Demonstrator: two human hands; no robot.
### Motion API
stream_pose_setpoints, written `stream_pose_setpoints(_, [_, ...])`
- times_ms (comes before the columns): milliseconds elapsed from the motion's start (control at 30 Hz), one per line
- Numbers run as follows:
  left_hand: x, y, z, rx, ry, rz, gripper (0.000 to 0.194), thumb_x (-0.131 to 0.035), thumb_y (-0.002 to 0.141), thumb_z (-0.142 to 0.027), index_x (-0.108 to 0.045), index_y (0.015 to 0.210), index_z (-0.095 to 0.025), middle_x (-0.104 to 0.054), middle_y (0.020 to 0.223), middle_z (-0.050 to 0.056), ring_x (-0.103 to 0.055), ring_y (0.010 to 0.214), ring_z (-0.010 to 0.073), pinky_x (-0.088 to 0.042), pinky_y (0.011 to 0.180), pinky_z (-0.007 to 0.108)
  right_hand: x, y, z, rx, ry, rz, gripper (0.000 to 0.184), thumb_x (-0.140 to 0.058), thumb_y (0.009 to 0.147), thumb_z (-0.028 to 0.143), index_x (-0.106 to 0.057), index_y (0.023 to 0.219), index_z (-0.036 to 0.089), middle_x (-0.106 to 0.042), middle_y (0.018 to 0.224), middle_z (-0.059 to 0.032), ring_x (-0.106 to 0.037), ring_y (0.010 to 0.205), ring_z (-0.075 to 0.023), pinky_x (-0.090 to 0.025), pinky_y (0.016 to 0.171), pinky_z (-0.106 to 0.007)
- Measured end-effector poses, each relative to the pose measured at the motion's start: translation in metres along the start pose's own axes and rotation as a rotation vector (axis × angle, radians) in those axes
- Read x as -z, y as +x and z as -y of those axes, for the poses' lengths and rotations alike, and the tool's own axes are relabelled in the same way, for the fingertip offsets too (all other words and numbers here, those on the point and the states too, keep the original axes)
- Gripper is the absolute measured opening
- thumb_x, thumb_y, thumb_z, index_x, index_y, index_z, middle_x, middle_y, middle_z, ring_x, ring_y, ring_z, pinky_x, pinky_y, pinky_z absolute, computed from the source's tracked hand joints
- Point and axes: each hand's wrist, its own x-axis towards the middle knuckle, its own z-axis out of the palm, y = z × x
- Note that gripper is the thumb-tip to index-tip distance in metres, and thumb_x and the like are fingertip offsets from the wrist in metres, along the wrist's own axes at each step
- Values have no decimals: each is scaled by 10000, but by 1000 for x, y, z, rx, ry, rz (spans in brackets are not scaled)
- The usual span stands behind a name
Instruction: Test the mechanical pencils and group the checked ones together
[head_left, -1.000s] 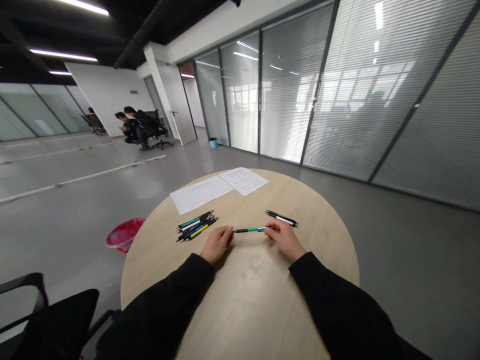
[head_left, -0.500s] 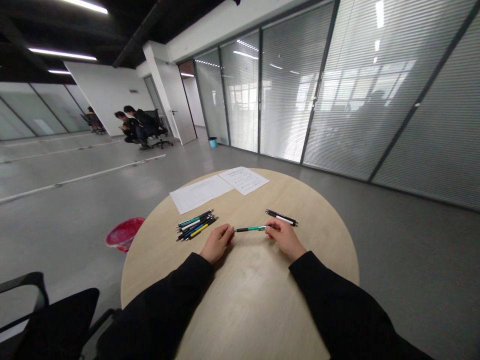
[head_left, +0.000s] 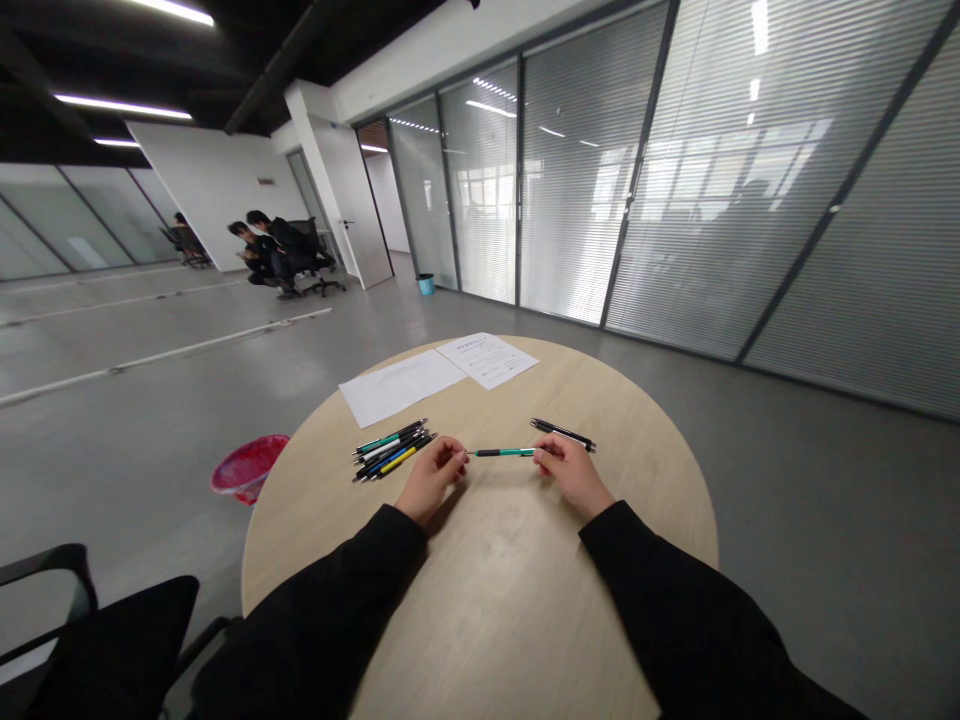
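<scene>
A green pen [head_left: 514, 452] with a dark grip lies level between my two hands, just above the table. My right hand [head_left: 574, 475] pinches its right end. At the other end, the fingers of my left hand [head_left: 431, 480] are closed around the tip, where a thin section shows beside the dark grip. Whatever small part sits inside those left fingers is hidden. Left of my left hand lies a loose pile of several pens [head_left: 390, 450] in black, green, white, blue and yellow. Behind my right hand are a few black and white pens [head_left: 562, 434].
Two printed paper sheets [head_left: 401, 385] lie at the far side of the round wooden table [head_left: 487, 600]. A red basin [head_left: 247, 465] stands on the floor to the left, near a black chair [head_left: 112, 650]. Farther back, people [head_left: 274, 250] sit by a glass wall.
My left fingers have shifted and loosened slightly at the pen's tip, and a thin section now shows there. The pen and my right hand have moved a little, rising slightly.
</scene>
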Motion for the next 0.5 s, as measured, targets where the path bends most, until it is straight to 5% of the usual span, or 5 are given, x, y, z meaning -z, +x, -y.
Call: stream_pose_setpoints(500, [-1,-1,1,63,-225,-22,235,-771,694,-284,-597,778,-150,-703,800,58,-650,709,136,-524,698,276,-1,2,-8,9,-5,-7,173,-636,782,342,-643,839,179,-624,675,-3,-565,573,-138,-445,552,-258])
